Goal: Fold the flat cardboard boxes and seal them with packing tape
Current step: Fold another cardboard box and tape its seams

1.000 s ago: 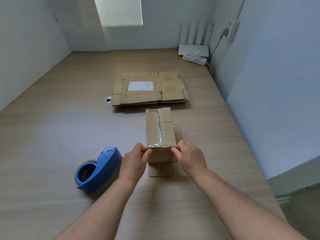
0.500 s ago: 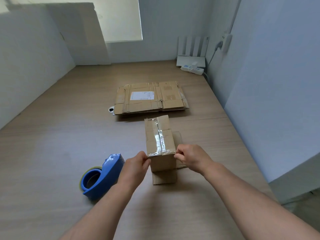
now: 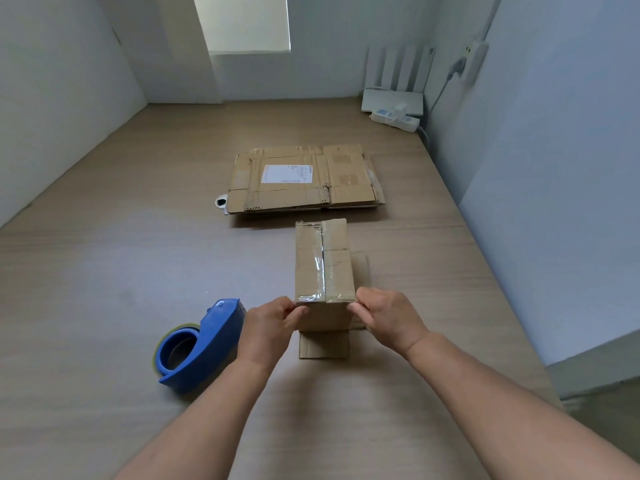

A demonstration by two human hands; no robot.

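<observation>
While tape [image 3: 323, 271] seals its top, left hand [image 3: 268, 327] and right hand [image 3: 388, 318] pinch the box [image 3: 341, 275].

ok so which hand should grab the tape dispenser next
Left, probably: the blue tape dispenser lies just beside the left hand, while the right hand pinches the small cardboard box on its other side and would have to cross it.

Mostly matt surfaces in front of me, one glossy streak.
I'm seeing dull brown cardboard on the box [image 3: 341, 271], its seam under a shiny clear tape strip [image 3: 319, 271] catching light; the dispenser [image 3: 207, 344] is smooth blue plastic, the table [image 3: 104, 271] matt wood grain, the flat stack [image 3: 346, 174] creased cardboard with a white paper label [image 3: 286, 173].
</observation>
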